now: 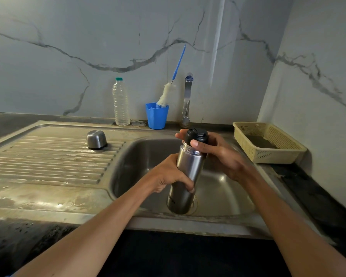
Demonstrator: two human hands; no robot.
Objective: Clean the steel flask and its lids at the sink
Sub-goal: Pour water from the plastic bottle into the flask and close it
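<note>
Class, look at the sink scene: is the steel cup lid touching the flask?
Apart. The head view shows the cup lid upside down on the draining board, while the flask is held over the basin.

- We see two bare forearms entering from the bottom edge, uncovered from the frame edge up to the wrists.
- Left hand (169,173): no ring, watch or band visible; no glove.
- Right hand (221,154): likewise bare; short, unpainted thumbnail shows.
- A small sliver of blue sits at the lower-left corner by the left arm; we cannot tell whether it is a sleeve.
</note>
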